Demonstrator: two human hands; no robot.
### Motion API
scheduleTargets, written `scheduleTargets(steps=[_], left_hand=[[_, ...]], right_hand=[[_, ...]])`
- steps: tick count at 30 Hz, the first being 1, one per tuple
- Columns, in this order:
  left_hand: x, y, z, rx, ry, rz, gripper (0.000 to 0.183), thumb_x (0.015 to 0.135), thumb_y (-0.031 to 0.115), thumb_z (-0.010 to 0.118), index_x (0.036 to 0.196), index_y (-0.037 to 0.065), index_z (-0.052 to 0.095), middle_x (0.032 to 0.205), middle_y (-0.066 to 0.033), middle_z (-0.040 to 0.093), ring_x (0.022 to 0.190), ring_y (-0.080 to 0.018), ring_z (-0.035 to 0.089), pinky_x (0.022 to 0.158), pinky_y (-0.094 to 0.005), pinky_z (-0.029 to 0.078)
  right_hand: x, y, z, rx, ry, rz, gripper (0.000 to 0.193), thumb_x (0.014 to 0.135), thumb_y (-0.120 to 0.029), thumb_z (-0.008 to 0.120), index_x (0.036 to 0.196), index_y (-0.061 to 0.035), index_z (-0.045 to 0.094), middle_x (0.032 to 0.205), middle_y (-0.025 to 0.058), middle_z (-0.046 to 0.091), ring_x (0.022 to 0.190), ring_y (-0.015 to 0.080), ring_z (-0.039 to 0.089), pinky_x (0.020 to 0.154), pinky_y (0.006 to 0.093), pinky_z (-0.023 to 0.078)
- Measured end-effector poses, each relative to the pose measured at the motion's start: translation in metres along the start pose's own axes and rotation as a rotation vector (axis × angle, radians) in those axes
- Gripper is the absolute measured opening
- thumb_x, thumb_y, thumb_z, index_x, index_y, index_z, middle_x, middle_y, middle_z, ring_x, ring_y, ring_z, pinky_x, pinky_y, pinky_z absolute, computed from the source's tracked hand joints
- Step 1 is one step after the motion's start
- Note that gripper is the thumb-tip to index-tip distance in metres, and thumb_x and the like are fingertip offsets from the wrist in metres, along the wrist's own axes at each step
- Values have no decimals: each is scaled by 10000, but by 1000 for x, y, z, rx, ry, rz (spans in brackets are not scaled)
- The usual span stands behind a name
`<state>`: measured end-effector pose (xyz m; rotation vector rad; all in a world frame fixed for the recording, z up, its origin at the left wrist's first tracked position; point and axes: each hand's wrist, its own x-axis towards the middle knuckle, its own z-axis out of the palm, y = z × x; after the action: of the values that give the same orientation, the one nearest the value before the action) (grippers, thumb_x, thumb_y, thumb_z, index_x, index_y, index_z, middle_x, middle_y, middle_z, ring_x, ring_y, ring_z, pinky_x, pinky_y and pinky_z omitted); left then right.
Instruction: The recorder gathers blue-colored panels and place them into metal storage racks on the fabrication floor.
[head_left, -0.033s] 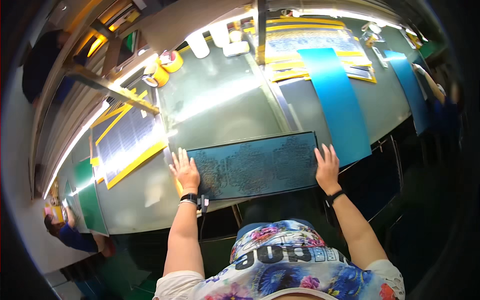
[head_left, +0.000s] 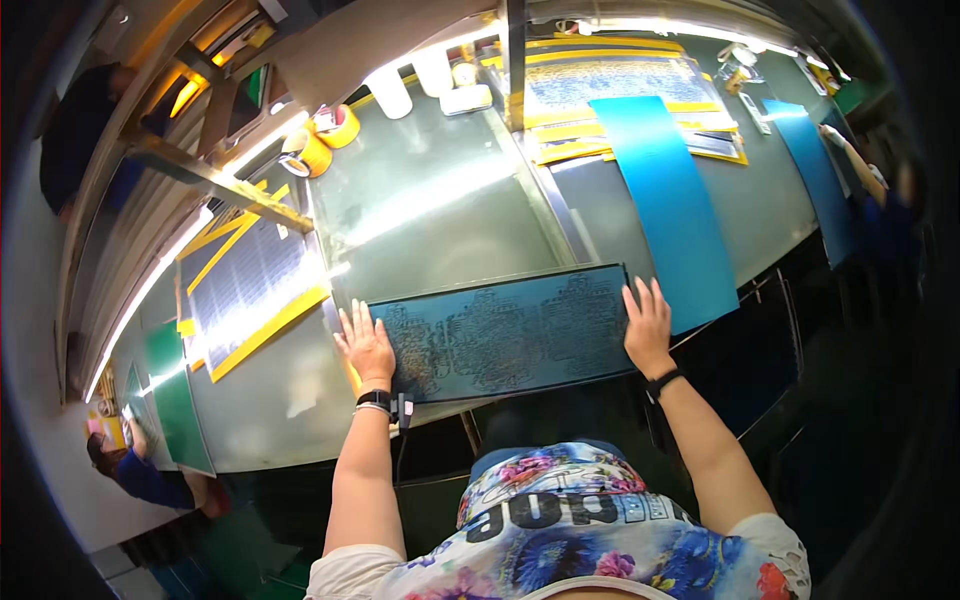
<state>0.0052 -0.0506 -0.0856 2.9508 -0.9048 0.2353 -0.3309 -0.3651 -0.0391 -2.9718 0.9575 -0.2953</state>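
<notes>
While a green sheet (head_left: 188,420) and then a yellow-edged sheet (head_left: 245,280) lie toward the left of the tabletop (head_left: 260,430), the dark blue panel (head_left: 500,335) sits at the near edge, straight in front of the person. The left hand (head_left: 366,345) meets the panel's left end, fingers straight and spread, pointing away from the body; whether the thumb tucks beneath is hidden. Between the hands the panel spans flat and unbent, so it is probably stiff, and its slim look suggests a modest weight. Its face carries a dense pattern that seems raised or etched and could mark or scratch, so contact there is best kept light. The rims look the better place to take hold, one hand at each short end, which should balance the length and keep it from twisting. Smooth edges may slip a little under bare skin. The right hand (head_left: 648,322) lies at the right end, its fingers likewise extended, not curled around anything; the two hands are well apart. Just beyond it lies a plain blue sheet (head_left: 665,210), which looks thinner and likely bends more easily.
</notes>
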Motion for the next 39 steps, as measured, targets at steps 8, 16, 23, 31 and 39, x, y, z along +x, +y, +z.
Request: scheduleTargets(steps=[8, 16, 23, 31, 39], left_hand=[[-14, 9, -2, -26, -22, -49, 472, 898, 271, 362, 1339, 119, 290, 1404, -27, 266, 1314, -256, 174, 1028, -512, 131], [-23, 19, -6, -27, -42, -114, 528, 885, 318, 386, 1345, 94, 258, 1423, -38, 213, 1324, -253, 143, 1027, -529, 118], [-23, 18, -6, 21, -26, -132, 540, 886, 344, 385, 1341, 79, 263, 1423, -54, 211, 1324, -256, 142, 1018, -549, 134], [-63, 11, -19, 51, -25, -150, 633, 883, 420, 375, 1331, -9, 245, 1415, -137, 205, 1323, -277, 138, 1014, -554, 120], [-195, 3, -51, 72, -173, -236, 660, 863, 473, 375, 1341, 32, 264, 1414, -135, 208, 1317, -304, 144, 1018, -544, 98]], right_hand=[[39, 3, 43, -178, -109, 105, 558, 773, -85, 451, 1308, -48, 297, 1342, 100, 312, 1215, 312, 308, 946, 457, 299], [53, 4, 47, -250, -148, 93, 498, 812, -100, 415, 1293, -15, 316, 1344, 102, 313, 1236, 290, 299, 986, 460, 274], [-37, 2, 1, -187, -146, 25, 477, 792, -80, 404, 1260, 3, 368, 1362, 86, 298, 1237, 300, 294, 1000, 450, 265], [-97, 25, -6, 368, -46, 350, 178, 805, -166, 531, 890, -17, 581, 847, 79, 583, 821, 250, 556, 690, 342, 429], [-74, 54, 36, 1355, -508, 1008, 166, 847, -250, 560, 812, -88, 547, 741, 22, 587, 658, 126, 581, 542, 220, 445]])
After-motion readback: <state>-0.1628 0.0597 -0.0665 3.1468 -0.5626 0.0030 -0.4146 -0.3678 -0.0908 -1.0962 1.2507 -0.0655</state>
